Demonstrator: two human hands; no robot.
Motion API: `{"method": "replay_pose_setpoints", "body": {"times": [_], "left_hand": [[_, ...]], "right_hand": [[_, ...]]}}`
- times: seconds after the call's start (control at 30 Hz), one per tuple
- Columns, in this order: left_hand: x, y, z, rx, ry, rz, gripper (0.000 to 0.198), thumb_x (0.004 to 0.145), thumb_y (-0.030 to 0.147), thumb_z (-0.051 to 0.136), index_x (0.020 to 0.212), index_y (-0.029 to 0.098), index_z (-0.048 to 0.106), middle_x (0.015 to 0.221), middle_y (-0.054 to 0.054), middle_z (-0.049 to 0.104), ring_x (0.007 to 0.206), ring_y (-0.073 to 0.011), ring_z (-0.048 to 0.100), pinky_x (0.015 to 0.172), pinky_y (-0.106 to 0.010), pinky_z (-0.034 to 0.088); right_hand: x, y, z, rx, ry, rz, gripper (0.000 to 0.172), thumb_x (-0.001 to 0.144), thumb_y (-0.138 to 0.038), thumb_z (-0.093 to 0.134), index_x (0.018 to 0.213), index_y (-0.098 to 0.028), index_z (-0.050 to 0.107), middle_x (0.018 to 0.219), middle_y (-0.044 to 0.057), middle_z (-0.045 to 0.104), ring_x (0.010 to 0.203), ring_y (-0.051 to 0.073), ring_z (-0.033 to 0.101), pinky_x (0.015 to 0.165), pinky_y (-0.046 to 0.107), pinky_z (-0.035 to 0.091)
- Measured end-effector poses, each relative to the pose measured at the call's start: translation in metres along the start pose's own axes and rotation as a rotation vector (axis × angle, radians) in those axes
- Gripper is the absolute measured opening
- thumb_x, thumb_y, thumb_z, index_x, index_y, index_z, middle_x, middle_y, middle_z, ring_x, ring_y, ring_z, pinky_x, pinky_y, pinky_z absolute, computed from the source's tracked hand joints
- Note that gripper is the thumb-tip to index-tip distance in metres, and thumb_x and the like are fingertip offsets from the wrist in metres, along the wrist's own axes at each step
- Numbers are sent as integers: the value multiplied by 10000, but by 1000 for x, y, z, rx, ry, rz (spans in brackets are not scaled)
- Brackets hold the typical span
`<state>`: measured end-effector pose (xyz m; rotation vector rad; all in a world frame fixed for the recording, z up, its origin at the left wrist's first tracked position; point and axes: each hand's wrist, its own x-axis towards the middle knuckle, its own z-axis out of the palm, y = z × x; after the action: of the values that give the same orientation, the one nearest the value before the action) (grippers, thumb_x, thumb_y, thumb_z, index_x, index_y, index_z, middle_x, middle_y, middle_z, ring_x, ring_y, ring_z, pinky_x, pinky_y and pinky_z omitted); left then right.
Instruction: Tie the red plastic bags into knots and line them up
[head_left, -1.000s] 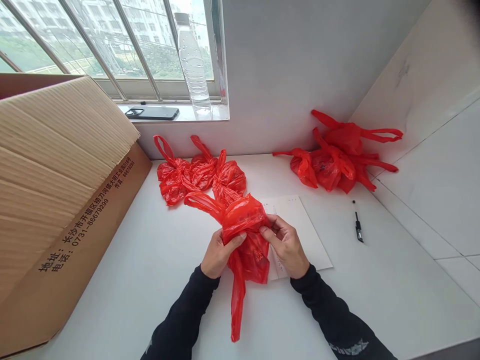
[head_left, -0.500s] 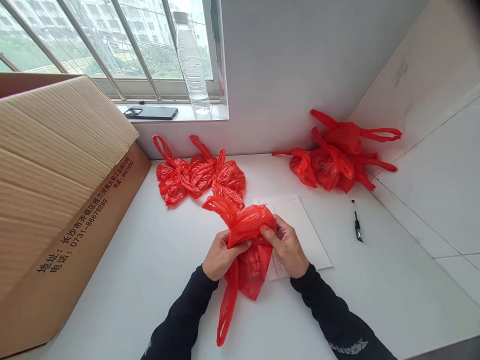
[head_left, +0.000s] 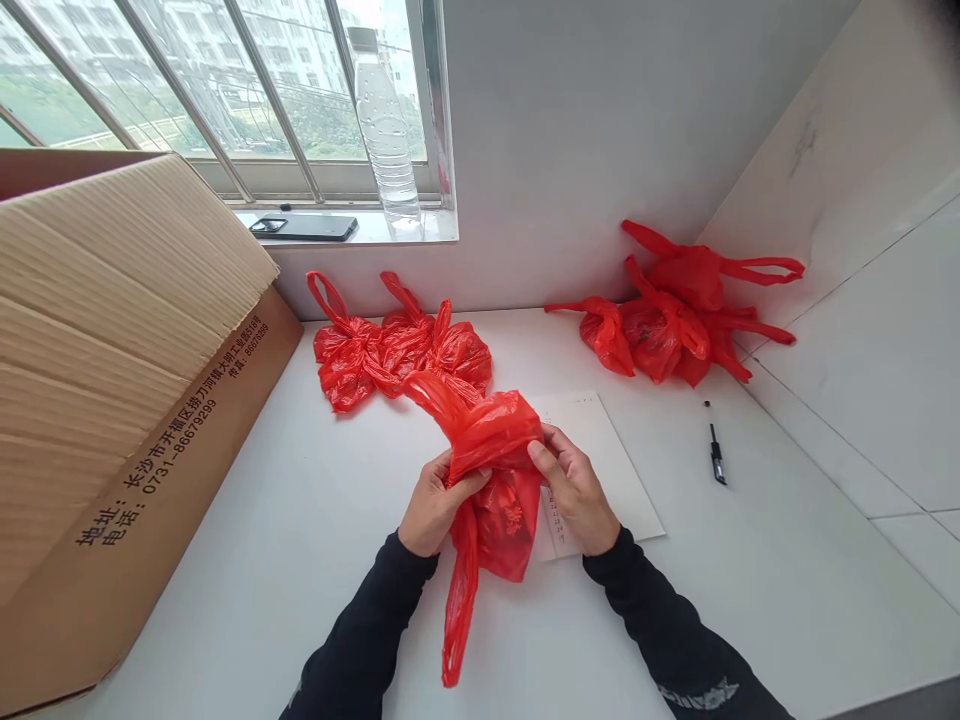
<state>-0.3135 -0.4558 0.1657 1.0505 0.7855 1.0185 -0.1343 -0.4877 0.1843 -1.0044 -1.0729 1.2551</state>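
A red plastic bag [head_left: 506,515] hangs between my two hands above the white table, one long handle dangling down and another stretching up and left. My left hand [head_left: 436,503] is closed on the bag's left side, thumb across the front. On the bag's right edge, my right hand [head_left: 577,490] pinches the plastic between thumb and fingers. Something bulky sits inside the bag, but I cannot make it out. Behind the bag and right hand lies a white paper [head_left: 615,470] with writing, partly covered.
Knotted red bags [head_left: 349,360] lie at the back left, and several more [head_left: 675,310] are piled in the back right corner. A pen [head_left: 716,460] lies right of the paper. A cardboard box [head_left: 127,400] stands left. The windowsill holds a phone [head_left: 315,228] and a bottle [head_left: 386,140].
The bag has shifted slightly up and left at its top, and its lower part is a little higher. My right hand has moved slightly left along with it; both hands still hold the bag.
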Motion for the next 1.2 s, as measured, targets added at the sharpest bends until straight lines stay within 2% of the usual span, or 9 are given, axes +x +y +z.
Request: {"method": "replay_pose_setpoints", "body": {"times": [0.13,0.27,0.37,0.43,0.6,0.9,0.97,1.1,1.2], "left_hand": [[1,0,-1,-141,76,-20,236,766,288,804,957,175,724,902,-39,724,822,-195,662,778,-315,531],[-1,1,0,-129,47,-40,268,726,262,837,949,167,723,915,-42,729,847,-203,672,787,-312,540],[0,1,1,-141,70,-39,292,722,258,841,973,172,721,929,-42,734,891,-214,679,815,-315,543],[1,1,2,-193,125,-25,312,733,272,833,1007,179,716,972,-50,741,954,-238,685,853,-334,544],[5,3,3,-308,236,-9,345,734,297,824,1037,191,699,981,-60,751,1012,-290,694,919,-411,544],[4,4,4,-271,233,-27,428,683,270,860,1062,177,687,1028,-83,756,1039,-320,699,966,-452,533],[5,4,5,-268,246,-16,439,681,267,863,1072,174,685,1046,-87,754,1056,-319,695,978,-447,526],[4,5,6,-273,270,-3,466,688,278,856,1102,172,672,1067,-104,751,1071,-340,690,933,-452,548],[3,6,6,-267,250,-21,502,698,295,845,1143,167,653,1083,-128,744,1078,-364,684,868,-451,568]], "right_hand": [[0,6,0,-39,-48,52,411,889,-430,684,1251,-251,604,1156,63,691,1041,233,651,927,372,529],[1,12,-2,-69,-5,-1,272,883,-386,686,1100,-226,652,1039,54,699,961,221,649,870,354,540],[2,12,-3,-63,-1,-14,260,909,-382,656,1119,-229,646,1057,51,687,970,206,641,897,351,530],[2,10,-3,-71,-35,15,341,911,-392,658,1216,-247,611,1090,52,678,1005,206,639,908,354,530],[-2,7,1,-113,-104,83,683,814,-329,781,1410,-315,446,1119,43,665,1015,211,656,873,365,559],[-2,7,1,-131,14,38,556,831,-385,760,1325,-278,529,961,20,661,945,205,666,855,371,574],[-2,6,1,-132,5,42,547,838,-394,749,1323,-278,524,986,27,665,959,207,669,857,370,575],[-2,6,1,-221,-47,27,662,802,-330,779,1380,-312,456,1139,42,647,1014,206,661,865,363,575],[-4,7,3,-337,-30,-26,575,806,-268,749,1323,-306,500,1142,30,660,993,196,657,887,365,564]]}}
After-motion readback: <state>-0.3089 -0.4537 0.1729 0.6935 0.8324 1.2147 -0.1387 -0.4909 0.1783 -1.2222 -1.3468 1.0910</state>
